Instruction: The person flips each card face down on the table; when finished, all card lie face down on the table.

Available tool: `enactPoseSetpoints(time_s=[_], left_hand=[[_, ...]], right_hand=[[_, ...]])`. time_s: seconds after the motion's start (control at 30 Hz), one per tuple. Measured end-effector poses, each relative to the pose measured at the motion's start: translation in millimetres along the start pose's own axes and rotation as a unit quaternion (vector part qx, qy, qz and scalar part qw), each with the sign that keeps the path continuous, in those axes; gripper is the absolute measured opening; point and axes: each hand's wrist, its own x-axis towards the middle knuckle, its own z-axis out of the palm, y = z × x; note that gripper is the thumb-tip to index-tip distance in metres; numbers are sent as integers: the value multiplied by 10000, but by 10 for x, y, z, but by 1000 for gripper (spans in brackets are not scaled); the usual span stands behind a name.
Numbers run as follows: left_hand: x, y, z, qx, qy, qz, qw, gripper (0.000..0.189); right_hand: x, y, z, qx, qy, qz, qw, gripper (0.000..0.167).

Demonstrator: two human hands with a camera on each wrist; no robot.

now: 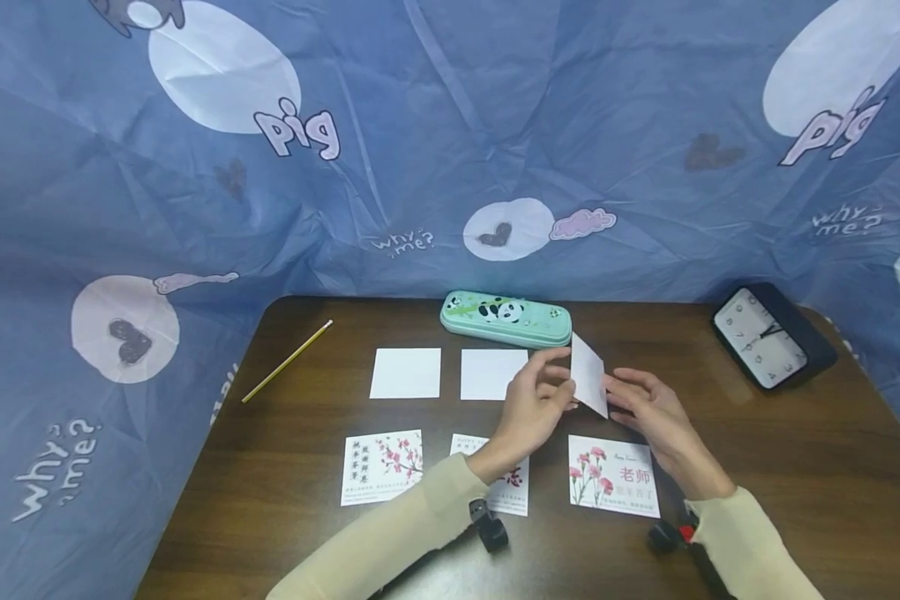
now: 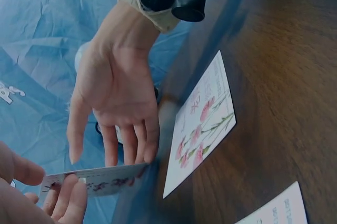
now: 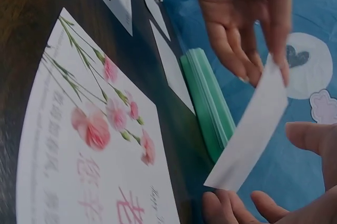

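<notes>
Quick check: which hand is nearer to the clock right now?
Right. In the head view, the right hand is left of and below the clock, beside the raised card; the left hand is farther left, pinching that card.

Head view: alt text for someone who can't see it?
A person's left hand holds a white card upright above a brown table, right hand at its edge. Two white cards lie behind three printed cards; yellow pencil left, green panda case at back, black clock right.
</notes>
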Motion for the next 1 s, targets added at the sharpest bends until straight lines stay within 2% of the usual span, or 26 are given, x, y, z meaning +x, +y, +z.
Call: enactPoseSetpoints(time_s=[0.07,0.2,0.57,0.8,1.0], left_hand=[[1,-19,-15,72,73,16,9999,46],[7,-52,-46,521,176,-8,9985,46],[16,-67,-89,1543,186,-273,9875,46],[6,-101,-95,1719,-94,-602,9832,50],[8,-133,-61,1842,-163,-835,9792,54]], right_hand=[[-9,-1,-32,101,66,11,9999,79],[-24,5,-81,254,179,-8,9995,75],[-50,-1,-174,50,295,-254,9992,68],[-33,13,-226,9,280,-350,9990,64],[-5,32,-259,-87,321,-296,9990,64]])
